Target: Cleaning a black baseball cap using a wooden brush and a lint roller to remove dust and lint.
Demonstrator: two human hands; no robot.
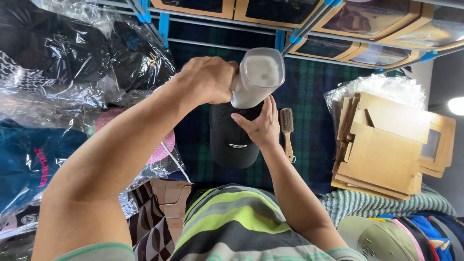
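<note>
My left hand (209, 79) grips the handle of a grey hand-held steamer (256, 76) and holds it just above a black cap (233, 140). The cap lies on a dark green plaid cloth (309, 101) with its brim toward me. My right hand (256, 123) rests flat on the cap's crown, right under the steamer's body. A small wooden brush (287, 131) lies on the cloth just right of that hand.
Caps in clear plastic bags (72, 63) pile up on the left, a pink one (162, 145) among them. A stack of flat cardboard boxes (386, 145) sits at the right. Windowed boxes on a metal rack (338, 24) line the back. More caps (386, 237) lie at the lower right.
</note>
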